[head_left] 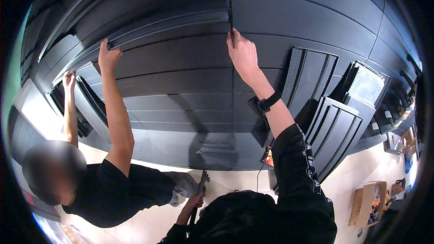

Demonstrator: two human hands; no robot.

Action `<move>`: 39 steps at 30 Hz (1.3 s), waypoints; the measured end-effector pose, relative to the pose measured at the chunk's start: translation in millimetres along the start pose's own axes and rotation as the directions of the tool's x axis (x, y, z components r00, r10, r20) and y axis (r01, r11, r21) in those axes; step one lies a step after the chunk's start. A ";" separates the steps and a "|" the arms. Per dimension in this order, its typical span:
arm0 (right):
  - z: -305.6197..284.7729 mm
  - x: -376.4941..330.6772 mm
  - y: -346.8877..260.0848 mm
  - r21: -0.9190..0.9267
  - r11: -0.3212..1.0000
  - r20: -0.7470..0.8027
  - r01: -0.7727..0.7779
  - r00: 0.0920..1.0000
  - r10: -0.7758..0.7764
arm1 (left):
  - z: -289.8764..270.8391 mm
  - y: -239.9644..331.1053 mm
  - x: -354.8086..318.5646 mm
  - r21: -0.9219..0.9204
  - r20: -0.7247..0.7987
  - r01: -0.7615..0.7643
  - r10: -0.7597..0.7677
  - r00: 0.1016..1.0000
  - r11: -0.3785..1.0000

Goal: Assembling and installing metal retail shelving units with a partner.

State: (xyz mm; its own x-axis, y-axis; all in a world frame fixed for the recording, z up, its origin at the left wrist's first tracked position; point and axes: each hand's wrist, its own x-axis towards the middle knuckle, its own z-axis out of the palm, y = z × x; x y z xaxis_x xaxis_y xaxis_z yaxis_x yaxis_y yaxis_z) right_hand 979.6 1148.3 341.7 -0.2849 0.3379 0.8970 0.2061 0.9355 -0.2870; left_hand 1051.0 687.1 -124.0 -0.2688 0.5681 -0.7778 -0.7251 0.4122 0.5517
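Note:
My right hand (242, 55) is raised to a slotted upright strip (229, 0) in the dark wall panelling. Its fingers are pinched at that strip, and a thin dark edge shows between them; what it belongs to I cannot make out. Low by my body, my left hand (195, 200) grips a dark metal bracket (203, 181) with a notched upper end. A long dark shelf rail (158, 23) runs along the panels, its right end close to the upright. On the left, a co-worker in a black T-shirt holds it up with both hands (108, 56).
Grey shelf boards (312, 74) lean against the panels on the right, with more stacked boards (332, 129) below. Further boards (90, 97) stand behind the co-worker's arms. An open cardboard box (361, 205) sits on the pale tiled floor. A base shelf (158, 149) runs along the bottom.

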 end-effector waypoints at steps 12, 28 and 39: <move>3.1 -1.0 -1.4 -0.164 0.983 -0.080 0.080 0.992 -0.094 | -7.5 -1.9 -3.7 0.070 -0.013 -0.009 0.010 1.000 0.998; 8.9 -6.4 -6.0 -0.088 0.996 -0.135 -0.002 0.991 -0.010 | -11.9 1.7 -5.1 0.044 -0.062 -0.036 0.039 0.997 0.998; 7.5 -5.8 -8.1 -0.062 0.995 -0.084 -0.073 0.994 0.067 | -18.3 1.7 -5.8 0.076 -0.077 -0.008 0.014 0.997 0.997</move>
State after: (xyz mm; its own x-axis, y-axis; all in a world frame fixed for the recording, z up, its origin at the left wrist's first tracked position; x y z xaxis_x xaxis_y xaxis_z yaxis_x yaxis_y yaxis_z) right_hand 972.6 1139.5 336.4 -0.1909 0.3903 0.9007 0.2842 0.9002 -0.3298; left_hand 1039.8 671.5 -124.0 -0.3268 0.5170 -0.7912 -0.6728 0.4606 0.5789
